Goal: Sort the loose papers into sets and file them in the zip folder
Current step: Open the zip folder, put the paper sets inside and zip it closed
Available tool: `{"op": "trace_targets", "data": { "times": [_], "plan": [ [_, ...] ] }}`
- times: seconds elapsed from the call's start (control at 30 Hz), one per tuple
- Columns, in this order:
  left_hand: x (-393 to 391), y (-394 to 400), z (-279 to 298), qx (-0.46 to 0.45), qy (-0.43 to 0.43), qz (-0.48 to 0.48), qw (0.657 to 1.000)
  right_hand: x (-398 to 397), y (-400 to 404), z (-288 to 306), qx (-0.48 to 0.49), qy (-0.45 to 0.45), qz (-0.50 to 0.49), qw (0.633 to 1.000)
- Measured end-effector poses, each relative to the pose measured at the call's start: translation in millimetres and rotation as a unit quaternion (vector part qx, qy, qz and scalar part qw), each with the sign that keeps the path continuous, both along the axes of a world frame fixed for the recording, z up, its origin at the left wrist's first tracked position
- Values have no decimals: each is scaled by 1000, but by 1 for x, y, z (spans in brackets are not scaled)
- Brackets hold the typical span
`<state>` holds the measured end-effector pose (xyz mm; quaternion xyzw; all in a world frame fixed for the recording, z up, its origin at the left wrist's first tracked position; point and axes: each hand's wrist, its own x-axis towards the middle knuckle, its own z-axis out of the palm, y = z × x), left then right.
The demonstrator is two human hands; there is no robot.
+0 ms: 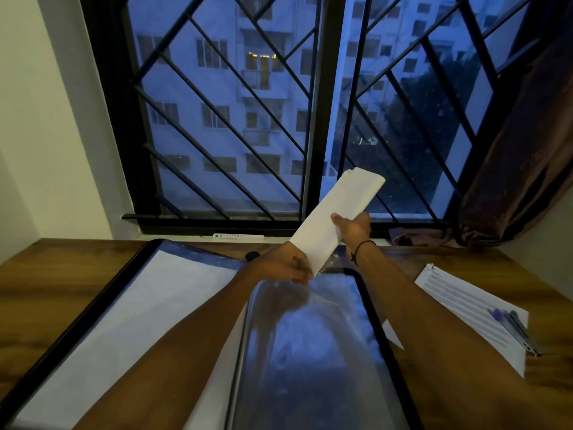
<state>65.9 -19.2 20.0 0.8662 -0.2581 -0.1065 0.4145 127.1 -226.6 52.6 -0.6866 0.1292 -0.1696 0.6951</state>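
Both hands are closed on one folded sheaf of papers (336,218), raised tilted above the counter (46,274): the left hand (285,268) pinches its near end, the right hand (353,228) grips its middle. Both forearms are extended over the open zip folder (310,352), which spans the counter's near edge. More printed papers (465,308) lie by the right edge under a pen (521,333).

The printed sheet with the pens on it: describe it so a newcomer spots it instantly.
Start at the wooden desk under the barred window and go to its right edge, beyond the right forearm. The printed sheet lies flat there with pens on its near corner. It alone shows lines of text.
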Motion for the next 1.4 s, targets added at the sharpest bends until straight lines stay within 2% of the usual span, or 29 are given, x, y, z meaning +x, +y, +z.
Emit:
{"op": "trace_targets", "data": {
  "times": [0.17,0.3,0.37,0.53,0.63,0.67,0.77,0.87,0.93,1.03,1.2,1.27,1.33,1.4],
  "plan": [
    [1,-2,0,-30,-38,79,996,12,-9,-15,-39,58,44,997],
    [7,4,-6,-124,-19,135,983,4,-7,-17,-15,50,117,992],
    [12,8,-8,-140,-21,148,979,-6,-2,-15,-6,48,161,986],
    [15,9,-8,-184,-8,170,968,-19,4,-16,13,115,323,939],
    [19,9,-7,-193,2,220,956,-22,3,-17,16,136,371,918],
    [20,10,-8,-204,11,231,951,-22,5,-17,-9,150,372,916],
    [22,12,-11,-225,17,236,945,-21,11,-17,-165,199,324,910],
    [18,7,-6,-224,10,240,945,-22,23,-11,-277,175,261,908],
    [17,4,-3,-210,-3,235,949,-20,32,-8,-357,161,237,889],
    [14,1,-3,-165,-9,222,961,-19,45,-6,-372,195,226,879],
    [7,1,-8,-222,50,223,948,-20,57,-11,-347,209,242,882],
    [7,2,-8,-217,56,211,951,-23,57,-8,-340,208,238,886],
    [6,0,-5,-224,58,204,951,-23,56,-7,-365,181,203,890],
    [5,-4,-2,-235,46,166,956,-23,55,-7,-430,151,159,876]
  ]
}}
